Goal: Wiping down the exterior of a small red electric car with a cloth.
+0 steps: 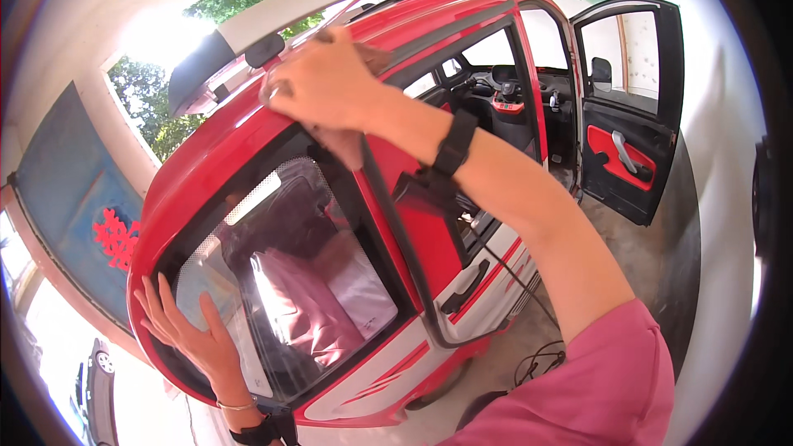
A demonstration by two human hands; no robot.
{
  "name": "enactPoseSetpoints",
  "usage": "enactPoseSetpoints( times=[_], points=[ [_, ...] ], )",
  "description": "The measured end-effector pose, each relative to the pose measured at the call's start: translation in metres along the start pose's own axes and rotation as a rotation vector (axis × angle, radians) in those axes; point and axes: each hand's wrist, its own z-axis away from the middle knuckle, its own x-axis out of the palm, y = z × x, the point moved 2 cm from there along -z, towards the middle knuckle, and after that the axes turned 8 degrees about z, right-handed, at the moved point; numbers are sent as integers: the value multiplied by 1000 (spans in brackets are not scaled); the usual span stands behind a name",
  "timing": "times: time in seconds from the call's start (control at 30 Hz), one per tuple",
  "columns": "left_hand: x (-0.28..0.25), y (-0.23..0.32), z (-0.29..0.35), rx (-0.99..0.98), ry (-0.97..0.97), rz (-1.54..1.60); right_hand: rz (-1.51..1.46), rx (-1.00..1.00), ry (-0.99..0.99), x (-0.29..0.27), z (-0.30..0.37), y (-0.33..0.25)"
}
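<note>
A small red and white enclosed vehicle [194, 173] fills the middle of the view. My right hand [330, 83] is raised to its roof edge, above the corner of a dark-framed side window [289, 281]. The fingers are closed around a brownish-pink cloth [343, 149], part of which hangs below the hand against the window pillar. My left hand [194, 334] rests with spread fingers at the lower left of the same window, by the red body edge. Cloth-like pink and white shapes show in the glass; whether they are inside or reflected I cannot tell.
A white roof rack rail [330, 0] runs along the roof. The side door frame [396, 239] stands ajar near my right arm, and the front door [628, 107] is swung wide. A black cable [516, 277] hangs down to the floor. A pale wall [727, 198] rises on the right.
</note>
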Motion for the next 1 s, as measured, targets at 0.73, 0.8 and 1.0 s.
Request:
enactPoseSetpoints(
  times=[0.73,0.8,1.0],
  points=[
    [118,187,-96,34,154,-82,-355,234,-190,-11,50,252],
    [118,189,-100,22,160,-88,-511,459,-160,-15,46,294],
    [108,188,-106,-8,167,-62,-1330,910,-23,-8,18,333]
  ],
)
